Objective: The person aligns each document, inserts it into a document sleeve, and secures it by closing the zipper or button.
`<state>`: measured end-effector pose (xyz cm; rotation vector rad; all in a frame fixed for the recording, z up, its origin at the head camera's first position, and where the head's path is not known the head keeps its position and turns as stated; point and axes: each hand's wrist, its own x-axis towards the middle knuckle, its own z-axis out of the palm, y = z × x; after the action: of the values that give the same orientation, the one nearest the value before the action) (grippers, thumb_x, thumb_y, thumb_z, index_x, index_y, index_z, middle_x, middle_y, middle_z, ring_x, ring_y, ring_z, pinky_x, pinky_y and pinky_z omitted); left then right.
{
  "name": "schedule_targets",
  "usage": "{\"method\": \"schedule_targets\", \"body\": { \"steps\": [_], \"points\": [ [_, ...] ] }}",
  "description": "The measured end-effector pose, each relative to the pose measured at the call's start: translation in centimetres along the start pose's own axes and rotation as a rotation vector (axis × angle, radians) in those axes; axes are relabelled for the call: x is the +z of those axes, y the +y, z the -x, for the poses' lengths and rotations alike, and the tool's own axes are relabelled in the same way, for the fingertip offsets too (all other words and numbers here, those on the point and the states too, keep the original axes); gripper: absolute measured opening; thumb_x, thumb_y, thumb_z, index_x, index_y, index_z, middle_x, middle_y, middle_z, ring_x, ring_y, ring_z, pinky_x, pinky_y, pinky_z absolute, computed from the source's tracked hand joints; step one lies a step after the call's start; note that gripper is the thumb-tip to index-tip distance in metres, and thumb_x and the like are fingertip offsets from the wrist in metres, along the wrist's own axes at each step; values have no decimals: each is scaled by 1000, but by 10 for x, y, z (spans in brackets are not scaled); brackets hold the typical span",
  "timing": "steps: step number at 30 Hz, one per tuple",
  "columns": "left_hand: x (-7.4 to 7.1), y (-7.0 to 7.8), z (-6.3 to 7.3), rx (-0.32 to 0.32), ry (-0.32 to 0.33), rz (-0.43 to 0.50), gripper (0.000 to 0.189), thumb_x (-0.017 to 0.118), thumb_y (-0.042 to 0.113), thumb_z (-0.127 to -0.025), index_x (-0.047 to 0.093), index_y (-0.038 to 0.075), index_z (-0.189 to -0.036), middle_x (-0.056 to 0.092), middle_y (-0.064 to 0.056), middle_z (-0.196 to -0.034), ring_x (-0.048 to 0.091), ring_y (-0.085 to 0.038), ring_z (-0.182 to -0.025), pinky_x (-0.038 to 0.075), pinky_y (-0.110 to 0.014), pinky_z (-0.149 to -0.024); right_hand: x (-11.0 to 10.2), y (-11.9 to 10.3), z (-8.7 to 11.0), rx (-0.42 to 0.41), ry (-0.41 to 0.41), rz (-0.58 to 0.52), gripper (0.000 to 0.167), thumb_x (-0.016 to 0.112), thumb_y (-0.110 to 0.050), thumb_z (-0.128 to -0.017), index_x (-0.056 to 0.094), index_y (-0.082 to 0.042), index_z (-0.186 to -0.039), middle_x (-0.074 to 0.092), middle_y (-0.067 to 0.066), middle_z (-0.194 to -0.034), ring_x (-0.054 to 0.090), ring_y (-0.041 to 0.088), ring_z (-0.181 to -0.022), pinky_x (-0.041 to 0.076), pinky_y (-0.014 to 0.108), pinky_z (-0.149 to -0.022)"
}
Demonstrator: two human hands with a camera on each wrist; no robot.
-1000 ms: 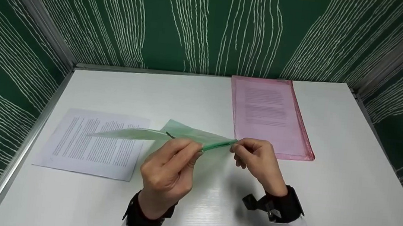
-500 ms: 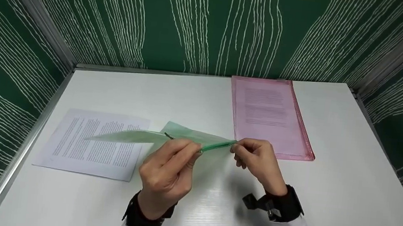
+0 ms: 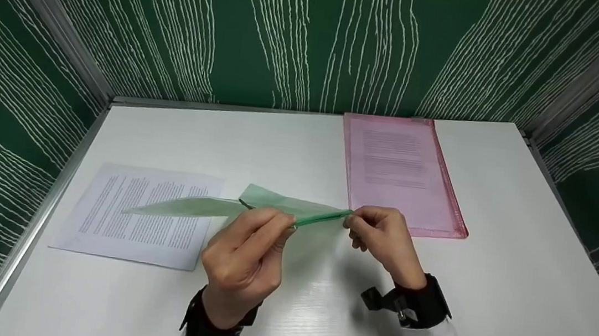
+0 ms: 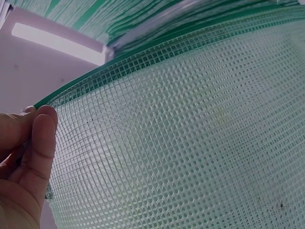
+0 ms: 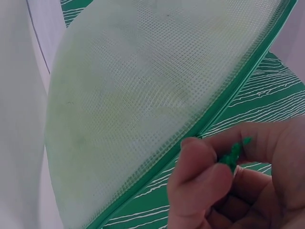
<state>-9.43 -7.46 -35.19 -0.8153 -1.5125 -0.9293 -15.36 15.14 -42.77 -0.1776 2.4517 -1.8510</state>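
Note:
A translucent green mesh zip pouch [image 3: 274, 199] is held up above the table, bent so that one part juts left and another stands up behind the hands. My left hand [image 3: 244, 265] pinches its green zip edge between thumb and fingers, as the left wrist view shows with the mesh [image 4: 167, 124] spread wide. At the right end of the zip, my right hand [image 3: 381, 240] pinches the edge. A small green piece [image 5: 233, 155] shows between its fingers in the right wrist view; whether it is the zip's end or its pull, I cannot tell.
Printed paper [image 3: 120, 235] lies at the left, partly under the overhanging pouch. A pink zip pouch [image 3: 395, 161] with a printed sheet inside lies at the back right of the white table [image 3: 495, 211]. Green patterned walls [image 3: 318, 42] enclose the back and sides.
My left hand has shifted slightly left, and the pouch has sunk a little with its left part moving left and down. The zip stretch between my hands looks slightly longer. The right hand stays nearly still.

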Motion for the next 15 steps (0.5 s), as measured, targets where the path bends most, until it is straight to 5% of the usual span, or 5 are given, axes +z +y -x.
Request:
{"method": "schedule_targets", "body": {
  "steps": [15],
  "points": [
    [-1,-2,0,22,22,2,6,72,-3,-92,74,-7,-88,68,-15,-82,64,-20,-65,56,-28,-58,1,7,-5,25,5,26,15,63,-1,-94,74,2,-84,62,7,-68,57,15,-57,49,25,-54]
  ]
}}
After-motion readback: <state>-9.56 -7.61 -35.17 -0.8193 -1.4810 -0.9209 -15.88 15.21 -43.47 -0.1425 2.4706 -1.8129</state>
